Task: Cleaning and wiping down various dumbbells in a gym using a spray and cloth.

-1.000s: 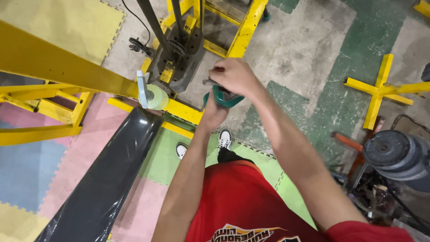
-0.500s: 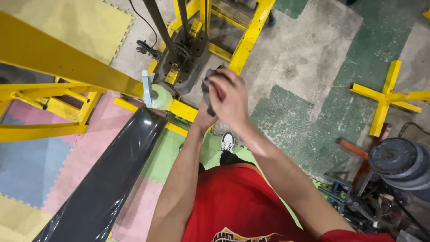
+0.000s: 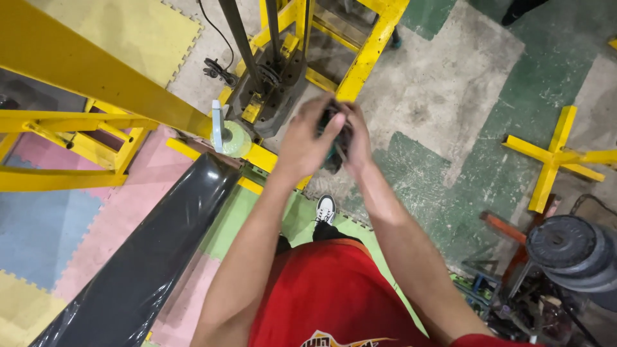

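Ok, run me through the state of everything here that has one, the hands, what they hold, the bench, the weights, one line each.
left hand: raised, closed around the small dark object.
right hand: raised, fingers on the same object.
small dark object: clasped between both hands, mostly hidden; kind unclear.
black bench pad: tilted, wrapped in shiny film, nothing on it.
weight plates: stacked at the right edge.
yellow machine frame: upright on the floor.

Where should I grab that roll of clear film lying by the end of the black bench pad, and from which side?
Grip the roll of clear film around its rounded outer wall, coming from above and the open floor side. It lies tipped against the yellow frame, with a pale handle sticking up from its core, so the frame side looks blocked. Both hands, left hand and right hand, are wrapped around a small dark object.
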